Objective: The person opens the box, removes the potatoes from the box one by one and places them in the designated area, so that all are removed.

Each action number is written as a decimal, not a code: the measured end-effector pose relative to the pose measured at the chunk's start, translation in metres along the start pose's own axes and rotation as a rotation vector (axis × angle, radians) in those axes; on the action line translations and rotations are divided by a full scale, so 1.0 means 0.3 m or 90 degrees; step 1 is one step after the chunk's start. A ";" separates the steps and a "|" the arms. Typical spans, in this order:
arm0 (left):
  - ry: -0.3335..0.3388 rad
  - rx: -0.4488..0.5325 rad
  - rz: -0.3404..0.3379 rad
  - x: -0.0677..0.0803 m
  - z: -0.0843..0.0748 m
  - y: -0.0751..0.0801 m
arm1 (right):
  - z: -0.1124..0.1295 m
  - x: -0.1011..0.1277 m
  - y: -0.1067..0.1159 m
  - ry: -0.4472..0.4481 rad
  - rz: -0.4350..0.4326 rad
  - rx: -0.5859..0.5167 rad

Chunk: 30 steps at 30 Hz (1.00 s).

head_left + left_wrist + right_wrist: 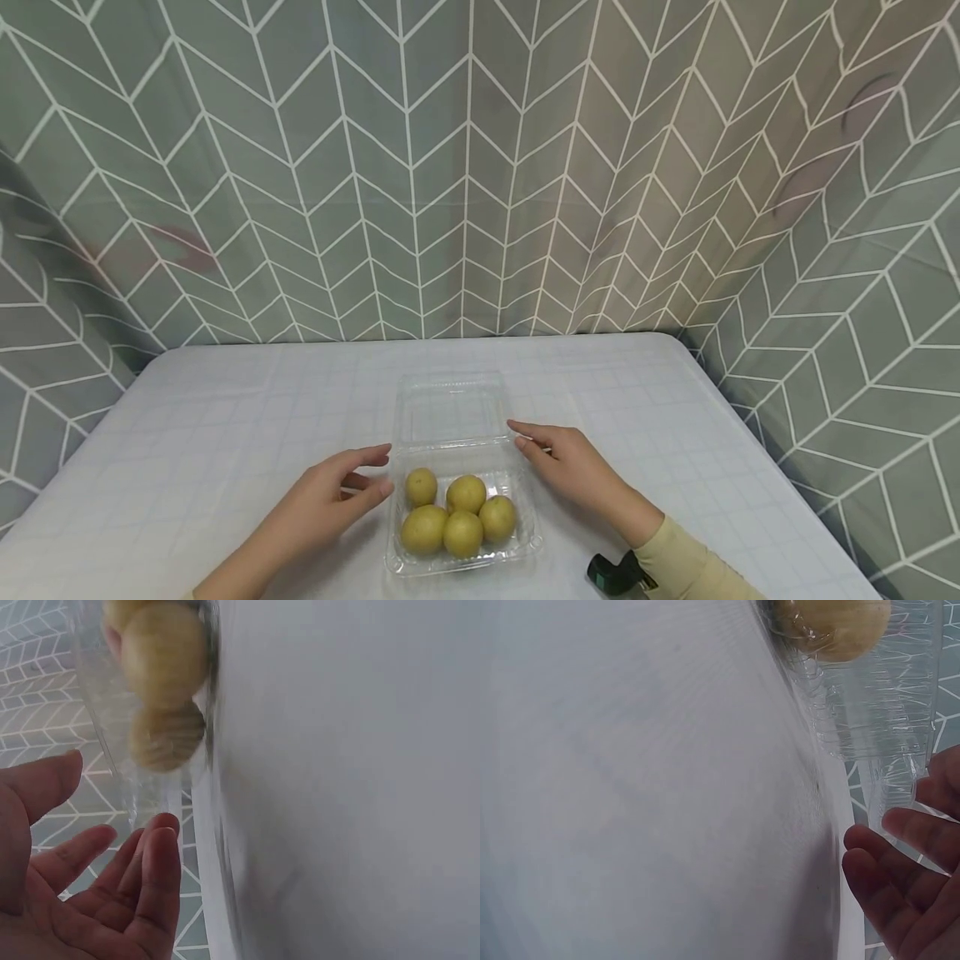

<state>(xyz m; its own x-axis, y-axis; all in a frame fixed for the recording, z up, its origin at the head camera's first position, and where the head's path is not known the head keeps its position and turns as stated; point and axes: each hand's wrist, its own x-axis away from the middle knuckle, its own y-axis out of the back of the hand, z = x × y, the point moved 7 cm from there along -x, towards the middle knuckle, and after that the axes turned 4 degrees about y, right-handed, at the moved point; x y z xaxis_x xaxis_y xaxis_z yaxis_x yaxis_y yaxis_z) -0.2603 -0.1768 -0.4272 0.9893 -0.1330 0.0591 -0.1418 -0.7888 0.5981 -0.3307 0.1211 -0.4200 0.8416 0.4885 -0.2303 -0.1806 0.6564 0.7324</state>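
A clear plastic clamshell box (517, 546) lies on the table with its lid (452, 410) folded back flat. Several yellow-green round fruits (462, 534), which look like pears, sit in its base; in the left wrist view the fruits (166, 656) show blurred through the wall. My left hand (330, 496) is at the box's left side, fingers loosely bent and apart, fingertips close to the rim. On the other side, my right hand (573, 471) has its fingertips near the hinge corner. In the right wrist view, one fruit (836, 626) shows inside the box. Neither hand grips anything.
A white cloth with faint grid lines covers the table (247, 400). Patterned grey-green curtains (450, 208) hang behind and at the sides. A dark green and black object (611, 575) is beside the right sleeve, perhaps part of the wrist camera.
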 end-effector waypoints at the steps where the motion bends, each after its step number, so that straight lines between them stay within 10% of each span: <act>1: -0.003 0.010 0.007 0.014 -0.001 -0.004 | 0.000 0.000 -0.001 -0.002 0.000 0.001; 16: 0.058 0.233 0.175 0.114 0.035 -0.098 | -0.002 0.004 -0.005 -0.010 -0.007 0.001; 30: 0.019 0.252 0.193 0.122 0.035 -0.120 | 0.019 0.008 0.009 0.031 -0.009 0.011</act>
<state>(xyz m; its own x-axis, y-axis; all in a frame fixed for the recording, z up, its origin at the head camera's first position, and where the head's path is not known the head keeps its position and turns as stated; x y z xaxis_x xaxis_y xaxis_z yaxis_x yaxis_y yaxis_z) -0.2195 -0.1595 -0.4550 0.9016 -0.3787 0.2092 -0.4187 -0.8856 0.2009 -0.3262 0.1207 -0.4149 0.8181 0.5067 -0.2719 -0.1589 0.6536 0.7399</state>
